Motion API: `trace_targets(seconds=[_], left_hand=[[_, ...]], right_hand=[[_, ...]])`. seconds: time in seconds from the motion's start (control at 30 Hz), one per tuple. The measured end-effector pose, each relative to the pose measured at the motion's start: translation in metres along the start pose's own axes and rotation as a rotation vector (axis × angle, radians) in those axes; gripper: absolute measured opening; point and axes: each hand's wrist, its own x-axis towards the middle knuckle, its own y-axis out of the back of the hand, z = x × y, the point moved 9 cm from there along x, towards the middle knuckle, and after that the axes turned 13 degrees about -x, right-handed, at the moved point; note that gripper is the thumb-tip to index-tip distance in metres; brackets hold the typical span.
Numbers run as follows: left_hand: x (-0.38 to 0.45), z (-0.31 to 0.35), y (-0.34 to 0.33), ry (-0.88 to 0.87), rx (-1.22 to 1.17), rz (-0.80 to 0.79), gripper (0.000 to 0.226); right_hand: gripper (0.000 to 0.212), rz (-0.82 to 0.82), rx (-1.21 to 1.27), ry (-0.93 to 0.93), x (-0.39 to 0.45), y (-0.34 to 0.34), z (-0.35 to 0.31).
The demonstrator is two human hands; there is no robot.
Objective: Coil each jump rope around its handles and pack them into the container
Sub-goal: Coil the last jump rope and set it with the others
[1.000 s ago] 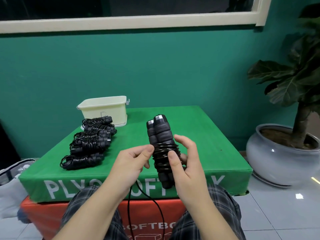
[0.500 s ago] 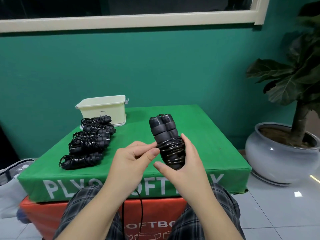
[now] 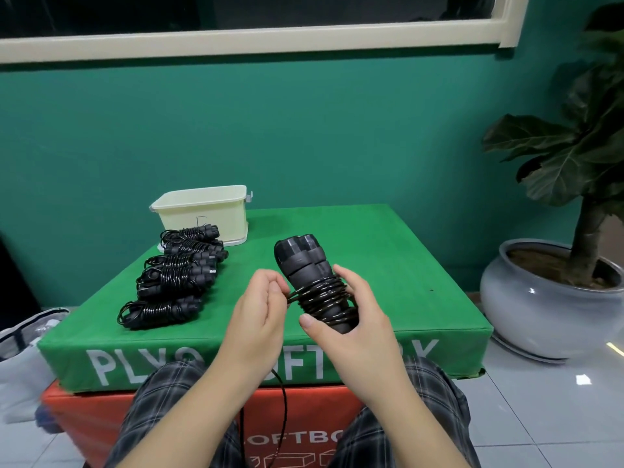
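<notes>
above the green box [image 3: 388, 265], right hand [image 3: 351, 319] grips rope handles [image 3: 305, 265]

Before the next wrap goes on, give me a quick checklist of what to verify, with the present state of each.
1. Handles held firmly: ok, the right hand grips the paired jump rope handles.
2. Cord under control: ok, the left hand pinches the cord beside the coil.
3. Coil finished: not ok, loose cord hangs between the knees.
4. Loose cord free of snags: cannot tell, its end is out of view.
5. Container reachable: ok, on the green plyo box, behind the coiled ropes.
6. Room inside the container: cannot tell.
</notes>
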Motion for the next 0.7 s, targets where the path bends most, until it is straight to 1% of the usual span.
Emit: trace_targets(seconds=[0.07, 0.13, 0.2, 0.3, 0.37, 0.43, 0.53, 0.6, 0.63, 0.7], left_hand=[[-0.001, 0.000, -0.002, -0.017, -0.009, -0.030, 0.017], [-0.002, 0.000, -0.008, -0.032, -0.037, -0.099, 0.018], [-0.001, 0.000, -0.010, -0.044, -0.043, -0.147, 0.013], [-0.002, -0.005, -0.009, -0.047, 0.001, -0.176, 0.012], [-0.001, -0.014, -0.006, -0.014, -0.005, -0.164, 0.016], [-0.001, -0.021, -0.007, 0.043, -0.106, -0.144, 0.025], [-0.003, -0.023, -0.015, 0.151, -0.280, -0.137, 0.028], [-0.005, -0.020, -0.021, 0.205, -0.313, -0.176, 0.030], [-0.004, -0.021, -0.022, 0.208, -0.306, -0.191, 0.031], [-0.001, -0.016, -0.018, 0.156, -0.279, -0.197, 0.034]], right_hand=[[0.054, -0.015, 0.036, -0.021, 0.000, -0.002, 0.004], [0.053, 0.008, 0.033, -0.023, 0.001, -0.001, 0.005], [0.053, 0.021, 0.014, -0.020, 0.003, 0.000, 0.005], [0.050, 0.019, 0.095, -0.030, 0.005, 0.003, 0.009], [0.059, 0.021, 0.171, -0.016, 0.007, 0.004, 0.012], [0.067, 0.000, 0.252, 0.011, 0.006, 0.003, 0.010], [0.057, -0.046, 0.296, 0.061, 0.005, 0.000, 0.004], [0.048, -0.080, 0.343, 0.060, 0.005, -0.004, 0.003], [0.046, -0.092, 0.369, 0.042, 0.006, -0.005, 0.005], [0.044, -0.071, 0.371, 0.020, 0.005, -0.005, 0.004]])
